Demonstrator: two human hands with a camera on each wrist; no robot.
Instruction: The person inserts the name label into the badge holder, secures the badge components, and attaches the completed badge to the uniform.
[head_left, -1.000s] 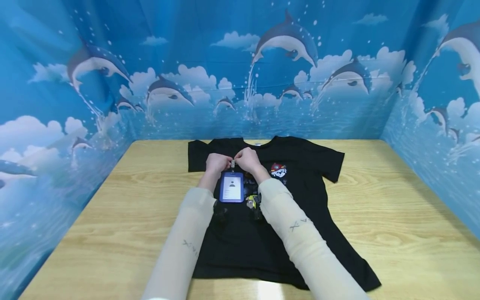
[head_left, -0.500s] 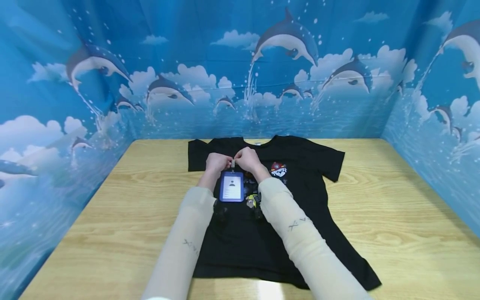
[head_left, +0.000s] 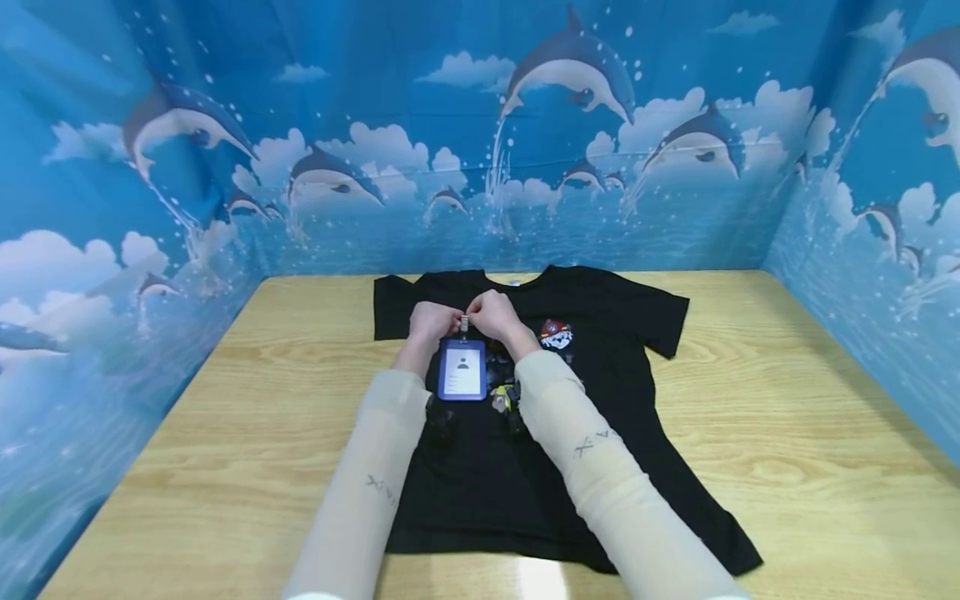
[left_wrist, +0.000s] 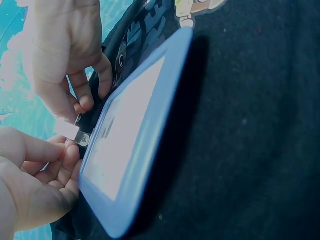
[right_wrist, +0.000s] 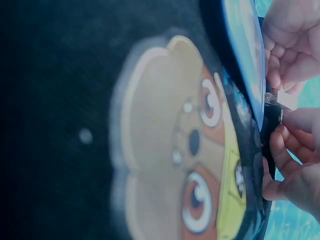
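A blue-framed ID badge (head_left: 462, 371) with a white card hangs from a small metal badge clip (head_left: 464, 325) with a pale strap. It overlaps the chest of a black T-shirt (head_left: 480, 492) spread on the table. From the left, my left hand (head_left: 434, 319) pinches the clip between thumb and fingers. Facing it, my right hand (head_left: 495, 314) has its thumb and fingertips bent at the clip's other side, close over dark cloth. In the left wrist view the badge (left_wrist: 135, 135) tilts off the shirt and casts a shadow. I cannot tell whether the right fingers also hold cloth.
The wooden table (head_left: 285, 400) shows to either side of the shirt. Cartoon dog prints (head_left: 557, 335) decorate the shirt's chest. A blue curtain (head_left: 480, 167) with dolphins stands along the back and both sides.
Both hands keep their places at the badge clip. The whole head view has shifted up slightly.
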